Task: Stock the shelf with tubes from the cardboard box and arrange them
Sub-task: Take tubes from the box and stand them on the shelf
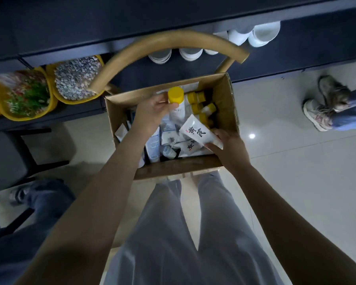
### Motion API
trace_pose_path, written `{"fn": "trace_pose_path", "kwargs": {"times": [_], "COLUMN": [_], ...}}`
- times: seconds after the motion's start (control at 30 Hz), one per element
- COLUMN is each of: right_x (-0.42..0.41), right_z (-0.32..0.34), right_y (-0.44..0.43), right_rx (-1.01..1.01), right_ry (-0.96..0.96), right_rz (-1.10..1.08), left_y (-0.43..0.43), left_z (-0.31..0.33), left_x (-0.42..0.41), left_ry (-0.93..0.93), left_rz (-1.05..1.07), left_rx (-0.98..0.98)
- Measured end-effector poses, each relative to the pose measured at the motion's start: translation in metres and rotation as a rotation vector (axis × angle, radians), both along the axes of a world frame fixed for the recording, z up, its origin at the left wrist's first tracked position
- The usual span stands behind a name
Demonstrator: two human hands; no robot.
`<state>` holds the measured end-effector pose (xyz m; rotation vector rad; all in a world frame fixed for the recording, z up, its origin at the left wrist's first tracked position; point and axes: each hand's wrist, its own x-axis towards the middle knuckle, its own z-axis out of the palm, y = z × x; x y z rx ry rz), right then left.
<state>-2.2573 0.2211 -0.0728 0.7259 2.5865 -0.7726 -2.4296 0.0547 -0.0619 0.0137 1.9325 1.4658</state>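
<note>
**Box position.** The cardboard box (173,167) sits open at frame centre, in front of a curved wooden chair back (173,39). Its walls are plain brown corrugated board.

**Left hand.** The left hand (152,113) is over the upper left part of the box. Its fingers are curled round a capped tube (175,96) just under the round, smooth yellow cap. The tube body is mostly hidden and appears white.

**Right hand.** The right hand (229,146) is at the lower right corner of the box. It pinches the end of a flat white printed tube (197,131) with black brush lettering, angled up and to the left.

**Contents.** More yellow-capped tubes (197,97) lie at the upper right of the box. Blue-white packs (154,145) lie at the lower left.

**Shelf.** The dark shelf (306,44) crosses the top of the frame. A yellow bin (76,102) of pebbles stands on it at the upper left.
</note>
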Motion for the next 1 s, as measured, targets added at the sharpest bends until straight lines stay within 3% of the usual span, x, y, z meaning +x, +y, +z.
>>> {"fn": "trace_pose_path", "kwargs": {"times": [0.13,0.37,0.57,0.77,0.87,1.0], "right_x": [0.007,0.006,0.005,0.033,0.046,0.061], "right_z": [0.062,0.152,0.217,0.279,0.305,0.339], "right_y": [0.004,0.034,0.093,0.178,0.223,0.273], "right_rx": [-0.22,-0.544,-0.687,-0.723,-0.714,-0.706], "right_ry": [0.065,0.467,0.638,0.768,0.821,0.864], "right_rz": [-0.384,-0.749,-0.751,-0.615,-0.571,-0.481], "left_y": [-0.006,0.017,0.078,0.157,0.197,0.243], "left_z": [0.064,0.173,0.252,0.294,0.31,0.334], "left_x": [0.009,0.024,0.054,0.092,0.112,0.139], "left_ry": [0.05,0.131,0.166,0.271,0.218,0.087], "left_rz": [0.098,0.055,-0.015,0.047,0.141,0.216], "left_rx": [-0.008,0.062,0.215,0.136,0.133,0.327]}}
